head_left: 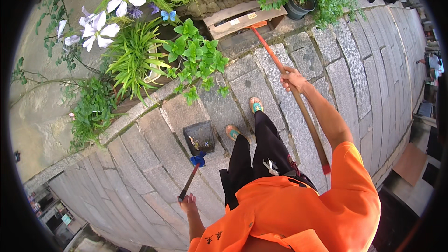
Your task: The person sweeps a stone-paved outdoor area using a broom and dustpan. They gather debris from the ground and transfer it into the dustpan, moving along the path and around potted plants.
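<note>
The right hand [294, 80] grips the broom [311, 131] mid-handle; its orange tip, ahead at the wooden crate [224, 28], could snag if yanked. The left hand [189, 203] holds the dustpan [200, 135], ahead of it, by the handle's end; tilting might spill the litter [196, 145].

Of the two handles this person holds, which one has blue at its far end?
The shorter handle, in the left hand; its blue part is by the black dustpan. The longer handle, in the right hand, shows orange at its far end.
</note>
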Motion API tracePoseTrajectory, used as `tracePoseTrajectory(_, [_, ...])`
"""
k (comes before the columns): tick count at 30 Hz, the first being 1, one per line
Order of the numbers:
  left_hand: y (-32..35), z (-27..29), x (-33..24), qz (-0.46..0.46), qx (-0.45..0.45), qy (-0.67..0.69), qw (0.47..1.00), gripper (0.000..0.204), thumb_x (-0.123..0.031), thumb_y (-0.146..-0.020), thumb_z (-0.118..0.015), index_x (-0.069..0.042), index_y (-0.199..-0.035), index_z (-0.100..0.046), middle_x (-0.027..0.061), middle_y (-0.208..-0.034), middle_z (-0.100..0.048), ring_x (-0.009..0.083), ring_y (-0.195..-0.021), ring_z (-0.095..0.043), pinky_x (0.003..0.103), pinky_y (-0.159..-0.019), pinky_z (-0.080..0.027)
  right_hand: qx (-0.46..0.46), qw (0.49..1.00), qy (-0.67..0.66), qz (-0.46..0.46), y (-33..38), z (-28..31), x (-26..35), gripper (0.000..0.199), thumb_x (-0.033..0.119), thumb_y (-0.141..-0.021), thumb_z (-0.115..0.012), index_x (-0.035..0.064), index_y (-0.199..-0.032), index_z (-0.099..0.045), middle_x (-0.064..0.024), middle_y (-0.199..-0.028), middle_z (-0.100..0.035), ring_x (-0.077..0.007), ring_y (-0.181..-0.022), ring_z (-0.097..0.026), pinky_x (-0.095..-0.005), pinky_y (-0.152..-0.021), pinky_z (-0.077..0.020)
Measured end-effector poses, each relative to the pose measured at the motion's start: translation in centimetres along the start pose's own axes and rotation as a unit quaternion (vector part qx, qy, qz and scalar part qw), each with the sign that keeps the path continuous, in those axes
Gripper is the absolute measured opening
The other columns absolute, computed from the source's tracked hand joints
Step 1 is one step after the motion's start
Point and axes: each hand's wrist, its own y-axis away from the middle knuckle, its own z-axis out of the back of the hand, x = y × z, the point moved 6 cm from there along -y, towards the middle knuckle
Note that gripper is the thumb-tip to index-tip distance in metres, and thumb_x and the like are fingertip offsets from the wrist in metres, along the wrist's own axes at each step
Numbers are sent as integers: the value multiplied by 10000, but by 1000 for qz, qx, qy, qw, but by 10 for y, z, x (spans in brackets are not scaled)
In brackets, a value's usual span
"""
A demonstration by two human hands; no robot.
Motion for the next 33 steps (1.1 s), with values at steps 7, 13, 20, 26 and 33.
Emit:
tracePoseTrajectory(7, [15, -44, -17, -103, 131, -143, 976, 451, -100, -777, -595, -74, -1194, -425, 97, -1057, -520, 229, -832, -574, 339, -655, -488, 3, 954, 299, -26, 45, 31, -4, 375, 80, -809, -463, 24, -1176, -412, -43, -566, -423, -112, -365, -401, -267, -292, -357])
tracePoseTrajectory(13, [19, -70, -24, -187, 114, -141, 965, 169, -151, -805, -612, -14, -890, -562, 116, -858, -592, 188, -615, -598, 268, -552, -524, 7, 980, 201, -8, 81, 51, 14, 378, 41, -794, -445, -31, -1165, -424, -60, -571, -454, -119, -354, -415, -272, -287, -351])
tracePoseTrajectory(20, [92, -134, -51, -286, 168, -207, 920, 182, -160, -801, -623, 18, -809, -584, 131, -799, -611, 173, -550, -587, 261, -497, -512, -27, 962, 272, 10, 24, 29, -30, 120, 73, -785, -444, -6, -874, -453, -49, -540, -438, -111, -362, -420, -265, -285, -363])
tracePoseTrajectory(26, [135, -180, -43, -311, 242, -240, 887, 177, -148, -786, -646, 27, -783, -618, 98, -789, -605, 132, -534, -561, 239, -504, -473, -2, 974, 224, -19, 90, 65, -4, 357, 73, -797, -476, -19, -1138, -429, -63, -578, -463, -121, -373, -427, -270, -296, -369])
tracePoseTrajectory(33, [190, -278, -5, -346, 330, -301, 825, 169, -141, -796, -632, 21, -757, -604, 62, -701, -583, 114, -529, -562, 219, -463, -439, -19, 992, 127, -12, 75, 84, 10, 468, 84, -812, -493, -12, -1249, -356, -65, -599, -472, -112, -381, -421, -274, -305, -366])
